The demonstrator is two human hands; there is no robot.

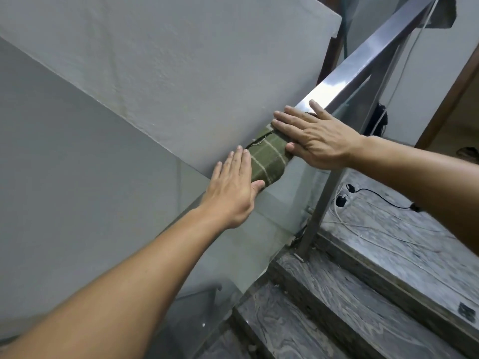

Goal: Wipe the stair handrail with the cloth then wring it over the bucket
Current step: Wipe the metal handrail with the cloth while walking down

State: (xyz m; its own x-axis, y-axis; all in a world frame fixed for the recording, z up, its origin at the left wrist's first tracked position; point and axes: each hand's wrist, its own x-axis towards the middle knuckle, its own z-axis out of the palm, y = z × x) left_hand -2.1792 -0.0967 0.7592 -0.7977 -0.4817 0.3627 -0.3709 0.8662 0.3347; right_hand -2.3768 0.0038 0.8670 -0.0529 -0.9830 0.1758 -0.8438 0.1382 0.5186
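A green checked cloth [268, 158] lies draped over the shiny steel handrail [363, 55], which slopes up to the upper right. My left hand [232, 189] rests flat on the lower end of the cloth, fingers straight, thumb tucked under its edge. My right hand [315, 134] presses flat on the upper end of the cloth, fingers spread across the rail. Neither hand is closed around the cloth. No bucket is in view.
A glass panel [272, 221] hangs below the rail, held by a steel post [322, 203]. Grey marble stair steps [337, 307] climb at the lower right. Black and white cables [373, 198] lie on the landing. A grey wall [103, 125] fills the left.
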